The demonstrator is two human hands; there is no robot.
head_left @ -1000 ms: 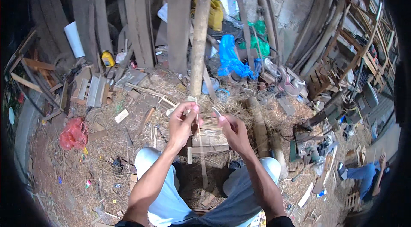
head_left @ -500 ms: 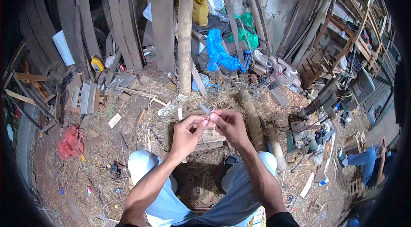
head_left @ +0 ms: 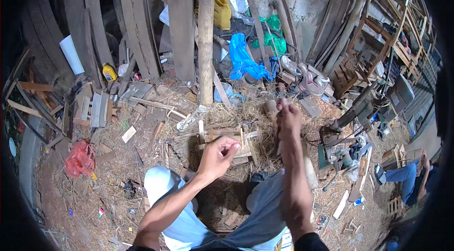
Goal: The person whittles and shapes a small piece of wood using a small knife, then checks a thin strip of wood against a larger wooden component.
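My left hand is closed in a pinch over the low wooden work spot between my knees. A thin pale stick stands up from its fingertips. Farther out and to the right, my right hand is closed like a fist and smeared by motion. A blurred narrow shape juts up from it; it seems to be the small knife whose blade showed earlier, but its outline is unclear. Below and beyond my left hand lie thin wooden strips and straw.
A bamboo post rises straight ahead, with leaning planks to its left. A blue plastic bag lies beyond. At left is a red bag. A bench-like metal tool stands at right, near another person's leg.
My hands were together with a blade between them. My right hand has swung away, forward and right. My left hand stays near the same place, slightly lower, holding the thin stick.
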